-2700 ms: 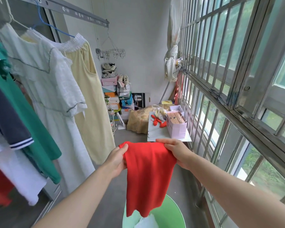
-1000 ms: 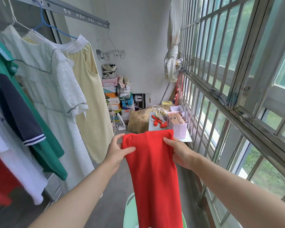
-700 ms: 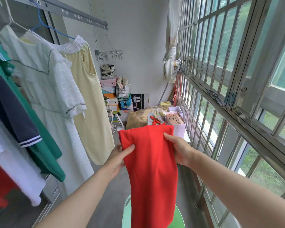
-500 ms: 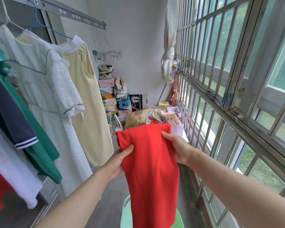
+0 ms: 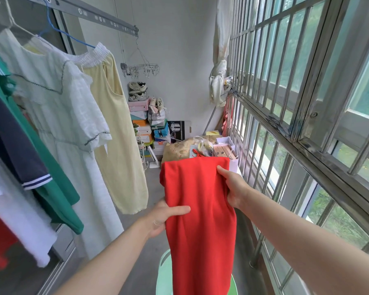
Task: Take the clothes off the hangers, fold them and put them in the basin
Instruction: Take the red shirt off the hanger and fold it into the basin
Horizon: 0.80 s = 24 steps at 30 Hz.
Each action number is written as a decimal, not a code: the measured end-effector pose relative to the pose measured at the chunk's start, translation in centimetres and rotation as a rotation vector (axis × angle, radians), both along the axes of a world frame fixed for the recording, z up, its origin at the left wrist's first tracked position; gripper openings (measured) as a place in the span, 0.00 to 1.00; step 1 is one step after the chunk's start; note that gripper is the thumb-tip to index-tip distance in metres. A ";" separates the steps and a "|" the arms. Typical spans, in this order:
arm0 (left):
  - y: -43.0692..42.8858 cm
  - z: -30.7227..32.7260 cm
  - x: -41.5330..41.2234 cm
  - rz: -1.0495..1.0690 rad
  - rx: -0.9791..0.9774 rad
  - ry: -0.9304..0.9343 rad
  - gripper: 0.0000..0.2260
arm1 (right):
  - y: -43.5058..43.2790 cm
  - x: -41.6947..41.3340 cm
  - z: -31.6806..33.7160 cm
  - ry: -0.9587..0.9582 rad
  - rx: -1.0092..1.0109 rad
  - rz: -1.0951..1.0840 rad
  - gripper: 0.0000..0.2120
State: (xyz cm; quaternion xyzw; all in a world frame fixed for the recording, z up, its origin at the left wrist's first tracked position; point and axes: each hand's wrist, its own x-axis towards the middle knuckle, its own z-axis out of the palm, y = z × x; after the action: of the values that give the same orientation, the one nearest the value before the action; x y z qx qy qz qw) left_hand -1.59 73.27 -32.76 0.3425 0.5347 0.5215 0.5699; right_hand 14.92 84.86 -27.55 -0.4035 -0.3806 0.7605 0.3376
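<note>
A red garment (image 5: 200, 220) hangs lengthwise in front of me, folded into a long narrow strip. My left hand (image 5: 164, 216) grips its left edge about a third of the way down, thumb across the front. My right hand (image 5: 232, 186) grips the right edge near the top. Below the cloth, part of the light green basin (image 5: 163, 273) shows. On the rail to the left hang a white dress (image 5: 68, 124), a pale yellow dress (image 5: 115, 135) and a green shirt with navy sleeve (image 5: 30, 156), all on hangers.
A barred window (image 5: 296, 103) runs along the right side. At the far end are stacked shoe boxes (image 5: 145, 122), a brown sack (image 5: 177, 150) and a pink box (image 5: 224, 150). The grey floor (image 5: 153, 188) lies between the clothes and the window.
My left hand slid down the left edge of the red garment, from near the top corner to lower on the side. The right hand stayed near the top.
</note>
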 end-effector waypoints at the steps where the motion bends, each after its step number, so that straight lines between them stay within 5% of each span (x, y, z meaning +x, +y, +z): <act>1: 0.1 -0.3 0.2 0.050 -0.008 0.027 0.25 | 0.1 -0.1 0.0 -0.005 0.048 0.007 0.10; 7: 0.4 -0.5 -0.5 0.164 -0.018 -0.024 0.13 | 0.6 0.6 0.6 -0.080 0.262 0.029 0.06; 11: 0.6 -0.1 -0.9 0.172 -0.003 -0.107 0.11 | 1.0 1.8 -0.9 -0.215 0.102 0.220 0.23; 17: 0.8 -0.8 -1.0 0.197 -0.009 -0.135 0.13 | -0.9 3.4 -4.4 -0.035 0.071 0.559 0.26; 24: 1.0 -1.8 -1.4 0.219 -0.032 -0.147 0.17 | -1.9 2.9 -8.5 0.155 -0.149 0.456 0.39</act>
State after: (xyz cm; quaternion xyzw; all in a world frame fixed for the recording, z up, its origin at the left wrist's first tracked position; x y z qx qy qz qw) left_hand -3.00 74.25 -34.53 0.2339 0.5340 0.5958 0.5524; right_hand 17.87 82.97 -36.05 -0.2714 -0.3777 0.8716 0.1549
